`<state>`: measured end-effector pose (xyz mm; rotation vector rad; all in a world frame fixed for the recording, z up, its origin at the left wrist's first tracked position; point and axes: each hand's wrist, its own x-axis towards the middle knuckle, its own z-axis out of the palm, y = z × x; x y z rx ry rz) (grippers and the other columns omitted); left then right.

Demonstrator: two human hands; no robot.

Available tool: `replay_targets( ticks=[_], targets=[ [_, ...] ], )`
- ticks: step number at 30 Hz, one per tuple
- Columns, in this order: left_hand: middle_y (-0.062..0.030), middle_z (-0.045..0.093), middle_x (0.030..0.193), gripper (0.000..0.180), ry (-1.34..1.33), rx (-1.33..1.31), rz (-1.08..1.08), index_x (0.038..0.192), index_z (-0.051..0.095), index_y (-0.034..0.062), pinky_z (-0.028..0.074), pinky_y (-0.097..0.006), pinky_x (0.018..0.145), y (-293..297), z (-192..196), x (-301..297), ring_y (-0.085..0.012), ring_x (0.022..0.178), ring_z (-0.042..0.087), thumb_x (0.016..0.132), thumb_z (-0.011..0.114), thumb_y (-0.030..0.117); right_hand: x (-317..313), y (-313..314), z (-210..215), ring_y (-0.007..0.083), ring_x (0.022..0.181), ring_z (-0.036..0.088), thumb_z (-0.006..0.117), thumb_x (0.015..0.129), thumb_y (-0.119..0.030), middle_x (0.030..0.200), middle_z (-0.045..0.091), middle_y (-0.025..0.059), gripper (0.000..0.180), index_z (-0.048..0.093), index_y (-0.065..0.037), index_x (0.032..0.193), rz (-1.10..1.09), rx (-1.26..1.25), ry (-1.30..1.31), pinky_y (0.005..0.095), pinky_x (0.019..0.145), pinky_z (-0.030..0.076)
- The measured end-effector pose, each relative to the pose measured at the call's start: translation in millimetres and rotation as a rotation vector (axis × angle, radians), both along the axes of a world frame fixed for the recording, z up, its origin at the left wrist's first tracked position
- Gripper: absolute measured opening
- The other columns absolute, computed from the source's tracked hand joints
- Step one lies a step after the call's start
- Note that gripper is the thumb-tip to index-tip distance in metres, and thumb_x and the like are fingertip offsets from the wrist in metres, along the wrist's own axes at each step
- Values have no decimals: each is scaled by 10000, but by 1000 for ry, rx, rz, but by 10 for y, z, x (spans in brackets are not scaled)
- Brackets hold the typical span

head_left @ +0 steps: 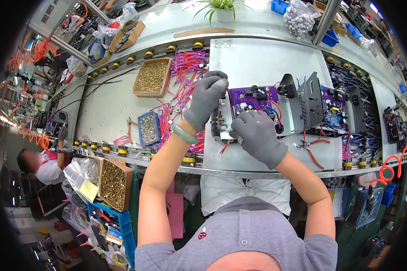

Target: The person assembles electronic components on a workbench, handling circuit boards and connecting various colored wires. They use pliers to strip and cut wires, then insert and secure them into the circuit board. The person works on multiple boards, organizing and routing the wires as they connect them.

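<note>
My left hand (208, 97), in a grey glove, is closed at the far end of a narrow panel with connectors (221, 118). Its fingertips are pressed together, and what they grip is hidden. Lower down, my gloved right hand (260, 137) curls over the near side of a purple circuit board (248, 98), fingertips by the panel's near end. I cannot make out what those fingers hold. The board lies in an opened metal chassis, with red and blue wires (276, 113) at its right and a black perforated plate (309, 100) standing beyond them.
Pliers with orange handles (313, 147) lie right of my right hand. Leftward are pink wire leads (185, 67), a carton of brass-coloured parts (152, 77) and a blue bin of silvery parts (148, 128). Another purple-board unit (333, 106) stands at the right.
</note>
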<state>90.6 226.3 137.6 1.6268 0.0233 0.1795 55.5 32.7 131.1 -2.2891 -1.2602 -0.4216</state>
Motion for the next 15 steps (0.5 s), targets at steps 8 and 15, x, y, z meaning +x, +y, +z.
replay_targets(
  ticks=[8, 15],
  targets=[
    [-45, 557, 1102, 265, 32, -102, 15, 830, 642, -75, 420, -250, 693, -42, 78, -91, -75, 778, 507, 923, 582, 165, -47, 34, 69, 268, 725, 598, 768, 755, -169, 765, 579, 64, 206, 585, -87, 801, -73, 29, 96, 413, 696, 460],
    [-51, 558, 1093, 260, 3, -161, 46, 802, 644, -71, 424, -253, 690, -109, 5, -46, -79, 779, 509, 910, 582, 157, 28, 30, 68, 264, 760, 606, 769, 749, -185, 789, 591, 69, 207, 596, -81, 799, 16, -8, 61, 408, 689, 465]
  ],
)
